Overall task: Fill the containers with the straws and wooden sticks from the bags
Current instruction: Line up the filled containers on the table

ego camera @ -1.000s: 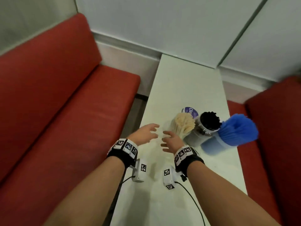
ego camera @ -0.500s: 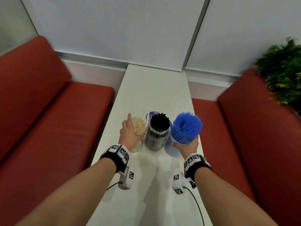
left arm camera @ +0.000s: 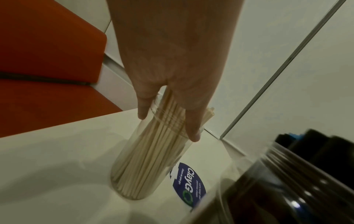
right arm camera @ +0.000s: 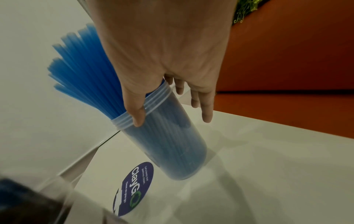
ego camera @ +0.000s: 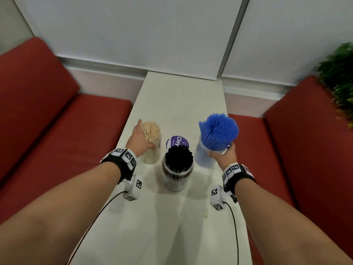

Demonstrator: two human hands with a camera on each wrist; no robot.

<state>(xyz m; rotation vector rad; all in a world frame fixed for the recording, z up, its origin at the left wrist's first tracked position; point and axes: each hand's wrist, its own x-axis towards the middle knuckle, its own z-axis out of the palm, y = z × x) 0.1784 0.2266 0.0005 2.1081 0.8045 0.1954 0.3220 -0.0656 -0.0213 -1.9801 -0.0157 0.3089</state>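
Three clear containers stand on the white table point(ego camera: 181, 96). On the left, the container of wooden sticks point(ego camera: 152, 142) point(left arm camera: 149, 159) is gripped near its rim by my left hand point(ego camera: 140, 140) point(left arm camera: 168, 126), thumb on one side and fingers on the other. In the middle, untouched, stands the jar of black straws point(ego camera: 176, 169) point(left arm camera: 287, 189). On the right, my right hand point(ego camera: 222, 155) point(right arm camera: 172, 116) grips the container of blue straws point(ego camera: 206, 155) point(right arm camera: 172, 144) at its threaded rim. Whether either held container is off the table I cannot tell. No bags are in view.
A round purple sticker point(ego camera: 177, 142) point(right arm camera: 134, 186) lies on the table between the containers. Red bench seats point(ego camera: 57, 140) point(ego camera: 305, 150) flank the narrow table. A white wall closes its far end, and a green plant point(ego camera: 340, 77) sits at the far right.
My hands went from hovering with nothing in them to gripping the two outer containers. The stick container has moved left and the blue straw container right, away from the black jar.
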